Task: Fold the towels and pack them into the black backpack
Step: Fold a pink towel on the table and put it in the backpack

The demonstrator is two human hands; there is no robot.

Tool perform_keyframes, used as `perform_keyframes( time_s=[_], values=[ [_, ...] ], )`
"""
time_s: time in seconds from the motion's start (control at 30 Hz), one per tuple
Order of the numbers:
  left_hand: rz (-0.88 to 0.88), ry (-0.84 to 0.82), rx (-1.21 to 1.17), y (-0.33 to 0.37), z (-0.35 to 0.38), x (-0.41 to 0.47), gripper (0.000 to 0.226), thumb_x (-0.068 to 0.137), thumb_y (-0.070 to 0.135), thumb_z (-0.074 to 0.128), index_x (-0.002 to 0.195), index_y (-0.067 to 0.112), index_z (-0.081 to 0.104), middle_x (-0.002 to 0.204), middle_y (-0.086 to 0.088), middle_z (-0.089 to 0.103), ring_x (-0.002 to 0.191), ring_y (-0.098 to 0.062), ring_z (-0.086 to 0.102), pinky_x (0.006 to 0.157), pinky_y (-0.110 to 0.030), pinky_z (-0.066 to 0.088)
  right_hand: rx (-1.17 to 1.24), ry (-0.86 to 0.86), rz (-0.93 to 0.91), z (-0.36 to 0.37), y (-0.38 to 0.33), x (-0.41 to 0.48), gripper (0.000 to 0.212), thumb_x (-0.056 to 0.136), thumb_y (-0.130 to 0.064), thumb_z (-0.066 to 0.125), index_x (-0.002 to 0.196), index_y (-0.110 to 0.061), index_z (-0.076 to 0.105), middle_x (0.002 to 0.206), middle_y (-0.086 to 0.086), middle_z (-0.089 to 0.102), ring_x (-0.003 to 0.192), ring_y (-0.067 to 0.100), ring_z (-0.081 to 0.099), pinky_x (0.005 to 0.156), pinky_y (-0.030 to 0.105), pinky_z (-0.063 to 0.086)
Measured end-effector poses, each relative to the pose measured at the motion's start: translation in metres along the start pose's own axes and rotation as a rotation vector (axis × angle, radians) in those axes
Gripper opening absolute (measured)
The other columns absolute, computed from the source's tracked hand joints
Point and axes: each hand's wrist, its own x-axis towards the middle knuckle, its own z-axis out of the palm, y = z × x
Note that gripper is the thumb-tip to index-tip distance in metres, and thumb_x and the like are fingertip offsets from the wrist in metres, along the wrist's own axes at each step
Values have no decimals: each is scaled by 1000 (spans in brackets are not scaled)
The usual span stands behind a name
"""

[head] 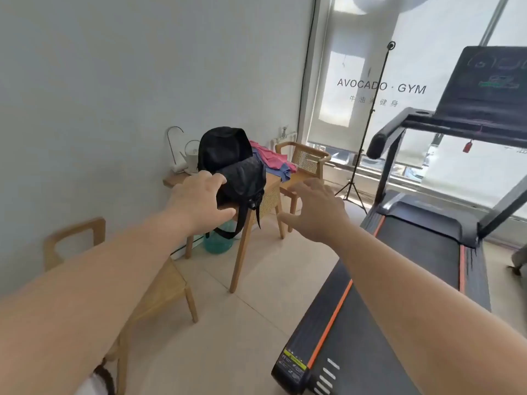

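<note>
Pink and blue towels mostly hidden behind black backpack; folds unreadable. Backpack slumped on wooden table, straps dangling off edge. Both arms stretched forward: left hand spread, fingers loosely curved before backpack, contact unclear, nothing held; right hand spread wide in air, empty.

Just ahead of our left hand the backpack sits on the table, the towels behind it. Beyond our right hand stands a chair; the treadmill lies to that hand's right.
</note>
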Motion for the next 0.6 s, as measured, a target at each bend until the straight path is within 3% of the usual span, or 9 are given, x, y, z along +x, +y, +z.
perform_keyframes(
  time_s=[0.37, 0.6],
  values=[
    [1, -123, -121, -116, 84, 215, 71, 85, 61, 63, 142, 27, 41, 140, -4, 47, 123, -27, 53, 96, -47, 51, 18, -61, 167, 80, 15, 225, 66, 83, -64, 61, 141, -39, 44, 149, -4, 37, 137, 28, 38, 108, 55, 38],
    [-13, -230, -187, -148, 150, 313, 69, 84, 63, 63, 140, 28, 41, 139, -3, 48, 122, -28, 52, 98, -50, 49, 60, -95, 297, 128, 41, 326, 66, 84, -65, 61, 141, -36, 45, 149, -2, 39, 137, 26, 37, 106, 51, 40]
  ],
)
